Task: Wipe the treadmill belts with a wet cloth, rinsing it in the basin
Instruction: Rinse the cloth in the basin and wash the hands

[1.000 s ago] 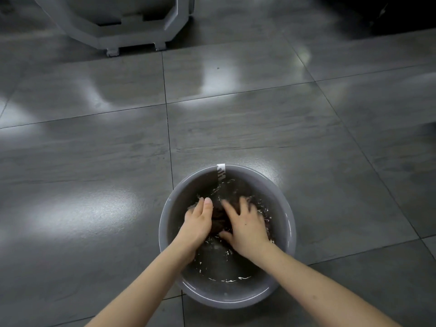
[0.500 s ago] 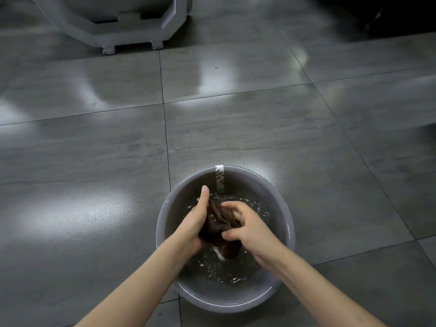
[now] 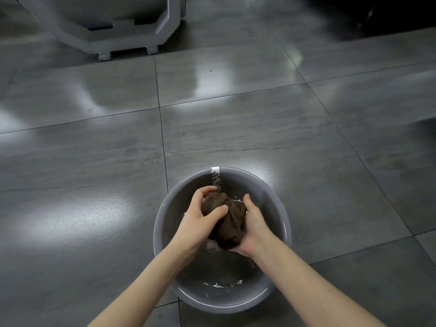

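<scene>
A round grey basin [image 3: 280, 223] with water in it stands on the floor in front of me, with a white label strip on its far wall. Above the water I hold a bunched dark brown wet cloth [image 3: 227, 220] between both hands. My left hand [image 3: 200, 220] grips its left side, thumb and fingers curled over the top. My right hand [image 3: 253, 223] cups and grips its right side and underside. The treadmill belts are not visible.
The floor [image 3: 236, 128] is large glossy grey tiles with bright light reflections. A grey machine base [image 3: 132, 29] with small feet stands at the far left top. A dark area lies at the top right.
The cloth was under the water with both hands pressing it. Both hands have gathered it into a ball and lifted it above the water.
</scene>
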